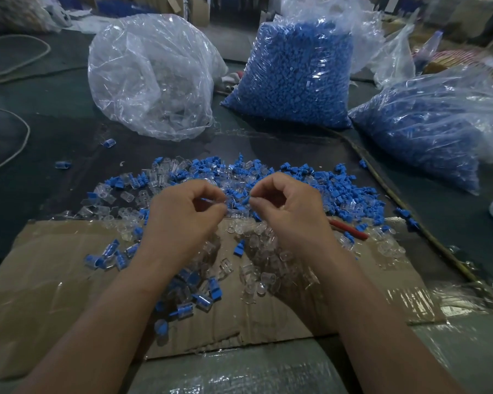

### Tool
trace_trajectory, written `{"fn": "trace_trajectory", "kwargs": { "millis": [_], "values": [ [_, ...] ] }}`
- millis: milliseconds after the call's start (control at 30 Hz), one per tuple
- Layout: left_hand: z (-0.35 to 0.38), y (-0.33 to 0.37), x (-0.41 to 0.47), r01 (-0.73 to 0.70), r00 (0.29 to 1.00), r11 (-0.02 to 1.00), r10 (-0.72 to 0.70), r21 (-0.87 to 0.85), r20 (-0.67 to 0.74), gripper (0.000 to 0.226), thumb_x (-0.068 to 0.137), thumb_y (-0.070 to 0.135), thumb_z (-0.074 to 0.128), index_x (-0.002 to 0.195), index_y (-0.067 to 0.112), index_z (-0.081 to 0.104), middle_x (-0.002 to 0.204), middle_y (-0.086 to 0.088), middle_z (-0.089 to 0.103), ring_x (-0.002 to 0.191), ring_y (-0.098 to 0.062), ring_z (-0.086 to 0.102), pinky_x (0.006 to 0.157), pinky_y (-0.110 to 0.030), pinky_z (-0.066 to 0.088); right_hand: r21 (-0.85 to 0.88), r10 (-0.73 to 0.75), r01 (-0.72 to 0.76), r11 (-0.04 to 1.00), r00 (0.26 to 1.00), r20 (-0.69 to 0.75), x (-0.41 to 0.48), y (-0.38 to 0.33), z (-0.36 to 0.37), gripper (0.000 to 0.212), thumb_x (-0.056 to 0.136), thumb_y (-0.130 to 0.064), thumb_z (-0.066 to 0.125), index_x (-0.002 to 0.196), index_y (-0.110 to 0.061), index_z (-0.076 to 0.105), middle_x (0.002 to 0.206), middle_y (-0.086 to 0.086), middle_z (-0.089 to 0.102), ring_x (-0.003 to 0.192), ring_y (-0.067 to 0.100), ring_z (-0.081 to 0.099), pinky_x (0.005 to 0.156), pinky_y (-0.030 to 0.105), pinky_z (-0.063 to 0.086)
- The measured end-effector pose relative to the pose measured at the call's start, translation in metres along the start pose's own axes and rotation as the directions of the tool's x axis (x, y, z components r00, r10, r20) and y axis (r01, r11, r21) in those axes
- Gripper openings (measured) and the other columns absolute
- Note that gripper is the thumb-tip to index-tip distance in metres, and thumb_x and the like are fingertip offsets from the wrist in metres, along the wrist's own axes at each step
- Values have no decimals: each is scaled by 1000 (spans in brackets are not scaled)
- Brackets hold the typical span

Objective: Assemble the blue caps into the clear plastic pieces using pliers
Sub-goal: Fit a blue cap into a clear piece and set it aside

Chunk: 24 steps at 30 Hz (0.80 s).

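Small blue plastic caps and small clear plastic pieces are lying mixed in a loose heap along the far edge of the flat brown cardboard sheet, spilling onto the dark bench beyond it. The caps are looking matte and ridged, the clear pieces short, glossy and hollow. On the cardboard's left part, a few capped clear pieces are lying together.

My left grip is hovering over the cardboard's far edge, thumb and forefinger pinching a clear piece with a sliver of blue showing in it. My right grip, just beside it, is pinching a blue cap at the fingertips, the other fingers curling in. Whether the two parts are touching, I cannot tell.

A red tool handle is lying half buried at the cardboard's far right edge. Well beyond the cardboard, a crumpled clear plastic bag and two clear bags of blue caps are sitting on the bench.
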<state>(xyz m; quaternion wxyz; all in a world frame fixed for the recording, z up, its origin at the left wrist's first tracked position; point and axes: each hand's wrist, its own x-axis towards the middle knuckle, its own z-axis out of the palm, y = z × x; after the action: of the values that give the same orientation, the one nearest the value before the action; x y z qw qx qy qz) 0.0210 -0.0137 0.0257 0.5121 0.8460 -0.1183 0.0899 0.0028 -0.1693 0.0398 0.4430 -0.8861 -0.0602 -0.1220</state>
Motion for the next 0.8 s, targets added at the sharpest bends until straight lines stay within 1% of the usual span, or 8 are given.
{"fn": "trace_trajectory", "kwargs": {
  "millis": [100, 167, 267, 367, 467, 567, 633, 800],
  "values": [
    [-1, 4, 1, 89, 996, 970, -82, -225, 43, 16, 74, 9, 72, 75, 23, 65, 67, 4, 68, 62, -3, 65, 57, -11, 50, 168, -52, 54, 984, 999, -13, -2, -6, 0, 29, 81, -7, 66, 72, -32, 55, 71, -13, 59, 69, 1, 57, 63, 11, 48],
    [-2, 5, 1, 113, 992, 936, -89, -332, 87, 17, 74, 7, 71, 79, 22, 66, 73, 3, 70, 64, -8, 67, 60, -15, 52, 216, -70, 69, 974, 998, -3, -3, -8, 1, 30, 80, -5, 67, 72, -32, 56, 69, -14, 59, 66, 0, 57, 61, 12, 47],
    [-5, 6, 1, 153, 982, 885, -84, -439, 171, 27, 62, 12, 73, 85, 26, 68, 79, 5, 71, 71, -11, 69, 63, -15, 52, 254, -73, 68, 965, 997, 12, -3, -9, 4, 30, 81, -3, 65, 73, -31, 56, 66, -17, 59, 64, -3, 56, 59, 11, 45],
    [-6, 7, 1, 173, 974, 880, -87, -442, 209, 29, 57, 14, 71, 85, 22, 69, 81, 2, 72, 72, -12, 70, 62, -12, 51, 275, -70, 63, 959, 997, 18, -3, -8, 5, 29, 81, -3, 65, 72, -30, 56, 64, -19, 58, 61, -3, 54, 57, 11, 43],
    [-6, 7, 1, 178, 972, 890, -92, -420, 217, 28, 65, 3, 72, 85, 21, 69, 80, 4, 72, 71, -11, 70, 63, -13, 51, 227, -89, 89, 970, 996, -10, -4, -8, 7, 29, 82, -5, 64, 73, -31, 55, 66, -14, 57, 62, -1, 53, 57, 12, 44],
    [-6, 8, 1, 189, 971, 859, -93, -475, 219, 26, 74, -3, 66, 85, 19, 68, 76, 2, 73, 70, -11, 70, 63, -13, 51, 161, -119, 129, 979, 991, -66, -5, -7, 8, 30, 83, -6, 63, 74, -33, 52, 67, -13, 55, 62, -1, 54, 57, 13, 45],
    [-5, 8, 0, 158, 976, 869, -64, -468, 210, 21, 75, -1, 65, 84, 18, 68, 75, 2, 73, 68, -10, 70, 62, -13, 51, 155, -122, 132, 979, 990, -72, -5, -6, 8, 30, 82, -5, 64, 73, -32, 53, 65, -13, 55, 60, -2, 54, 55, 11, 44],
    [-6, 9, -1, 101, 981, 910, -24, -403, 191, 21, 59, 19, 69, 80, 22, 69, 78, 5, 72, 70, -11, 69, 65, -16, 54, 197, -102, 107, 974, 994, -33, -5, -6, 9, 27, 77, -3, 67, 70, -28, 58, 61, -10, 58, 56, -1, 55, 52, 11, 46]
  ]
}}
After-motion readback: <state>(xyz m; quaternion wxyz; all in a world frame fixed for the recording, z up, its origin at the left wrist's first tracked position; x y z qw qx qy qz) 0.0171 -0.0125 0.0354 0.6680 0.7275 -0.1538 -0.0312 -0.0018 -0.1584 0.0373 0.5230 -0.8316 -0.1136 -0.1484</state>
